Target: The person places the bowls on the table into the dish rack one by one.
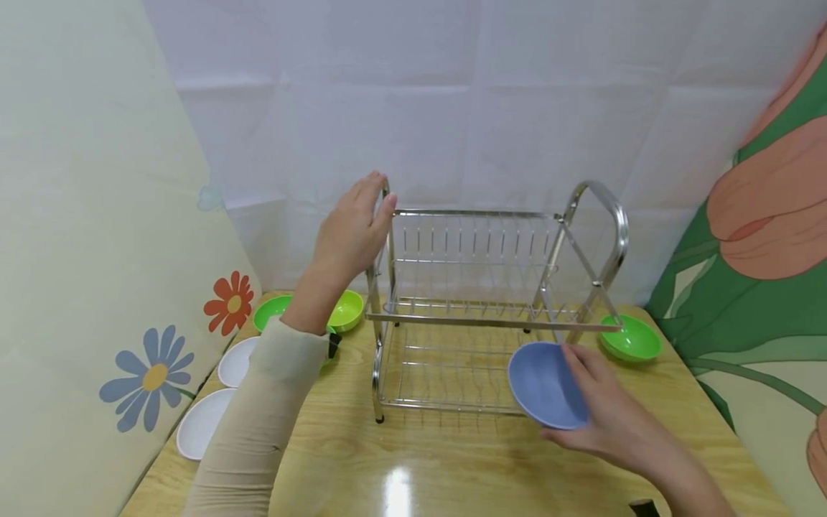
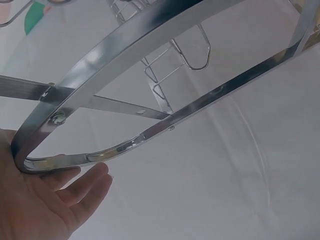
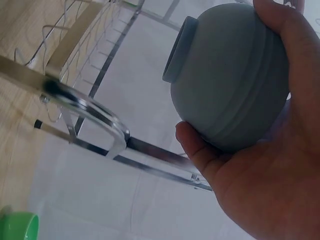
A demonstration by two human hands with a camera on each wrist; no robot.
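Observation:
A two-tier metal dish rack (image 1: 491,322) stands on the wooden table. My left hand (image 1: 349,233) rests on the rounded top of its left side frame, fingers extended. In the left wrist view, the palm of that hand (image 2: 45,205) lies against the curved bar, and the fingers reach past it. My right hand (image 1: 614,416) grips a blue bowl (image 1: 543,384) by its rim, thumb on one side and fingers on the other. The bowl is tilted, its inside showing in the head view, in front of the rack's lower right. Its foot and outer wall (image 3: 225,75) show in the right wrist view.
At the left of the table are a green bowl (image 1: 270,310), a yellow-green bowl (image 1: 349,312) and two white dishes, the nearer dish (image 1: 199,424) partly behind my left sleeve. Another green bowl (image 1: 633,341) sits right of the rack. A white cloth (image 1: 426,108) hangs behind.

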